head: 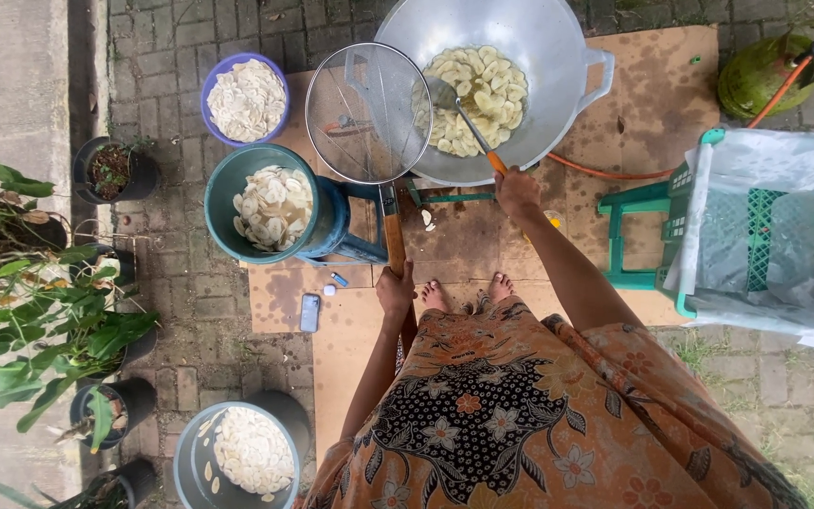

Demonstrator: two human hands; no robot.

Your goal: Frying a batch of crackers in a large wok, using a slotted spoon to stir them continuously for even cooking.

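My right hand point(517, 192) grips the orange handle of a metal spatula point(459, 106) whose blade lies among pale slices frying in a large metal wok point(558, 57). In my left hand point(395, 290) is the long wooden handle of a round wire-mesh skimmer point(367, 113), held level beside the wok's left rim. The skimmer's mesh is empty. A teal bucket point(221, 188) of raw slices stands just left of the skimmer handle.
A purple bowl point(210, 83) of slices sits at the back left, and a grey tub point(186, 462) of slices near my left. A green crate point(756, 236) lined with plastic stands on the right. A green gas cylinder point(756, 80) with orange hose, potted plants point(110, 170), a phone point(309, 312).
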